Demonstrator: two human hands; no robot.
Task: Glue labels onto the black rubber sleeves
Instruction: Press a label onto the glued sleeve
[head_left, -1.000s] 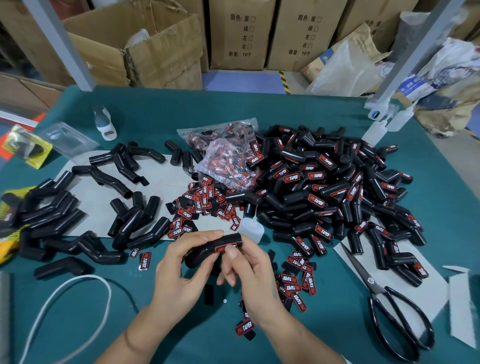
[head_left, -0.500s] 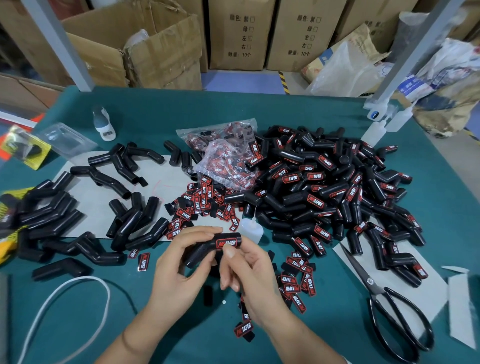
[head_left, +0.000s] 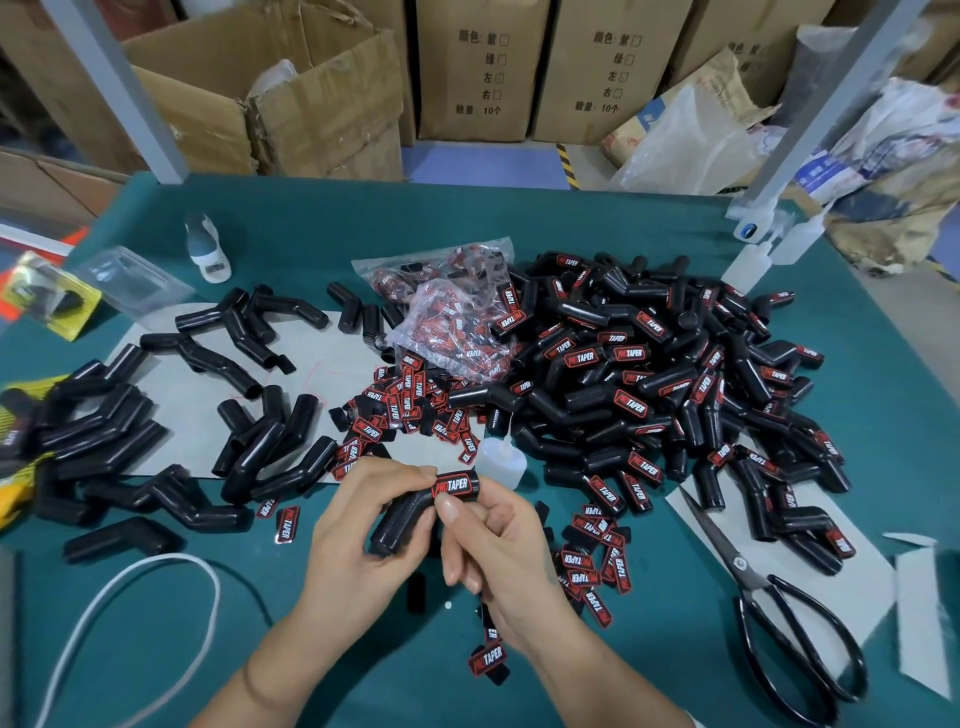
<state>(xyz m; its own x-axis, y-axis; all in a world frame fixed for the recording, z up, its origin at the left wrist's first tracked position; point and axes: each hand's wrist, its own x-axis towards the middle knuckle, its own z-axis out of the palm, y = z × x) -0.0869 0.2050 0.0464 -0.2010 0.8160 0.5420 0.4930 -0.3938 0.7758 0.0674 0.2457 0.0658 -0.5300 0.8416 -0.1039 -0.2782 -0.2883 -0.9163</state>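
Observation:
My left hand (head_left: 358, 530) grips a bent black rubber sleeve (head_left: 402, 522) above the near middle of the green table (head_left: 857, 395). A red and black label (head_left: 453, 486) lies on the sleeve's upper end. My right hand (head_left: 493, 545) pinches that end, thumb just below the label. Unlabelled sleeves (head_left: 260, 447) lie on the left. A big heap of labelled sleeves (head_left: 649, 384) fills the right. Loose labels (head_left: 410, 400) are scattered behind my hands, and more labels (head_left: 592, 558) lie to the right. A small glue bottle (head_left: 501, 460) stands just behind my hands.
Black scissors (head_left: 779, 618) lie near right. Plastic bags of labels (head_left: 447, 312) sit at the centre back. A white loop of cord (head_left: 130, 587) lies near left. Another white bottle (head_left: 208, 249) stands far left. Two metal posts and cardboard boxes (head_left: 311, 104) stand behind the table.
Both hands have turned the sleeve slightly, so the label faces up more. The right thumb has slid along the labelled end.

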